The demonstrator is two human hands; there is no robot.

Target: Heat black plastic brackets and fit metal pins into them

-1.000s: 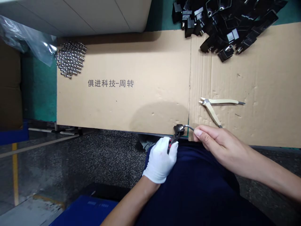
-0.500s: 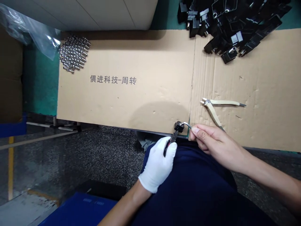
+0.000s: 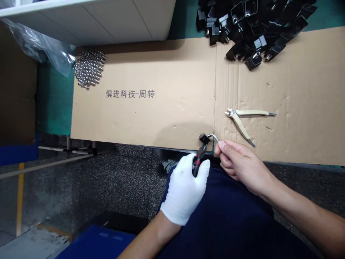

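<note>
My left hand (image 3: 185, 189), in a white glove, is closed around black pliers (image 3: 198, 161) with red on the handles. The jaws of the pliers meet a small black plastic block (image 3: 204, 139) at the near edge of the cardboard. Bare, my right hand (image 3: 237, 160) pinches a bent silver metal rod (image 3: 215, 137) between thumb and fingers. The rod's curved end reaches the block's upper right side; whether it sits inside the block I cannot tell.
Cream-handled cutters (image 3: 239, 118) lie spread on the cardboard sheet (image 3: 161, 75). Small metal pins (image 3: 90, 69) are heaped at the far left, and black plastic housings (image 3: 250, 32) pile up at the back right. A pale bin (image 3: 107, 21) stands along the back.
The block has turned between the pliers and the rod, showing a different face. My gloved hand has rolled, so more of the pliers' handles shows. The whole view has shifted slightly.
</note>
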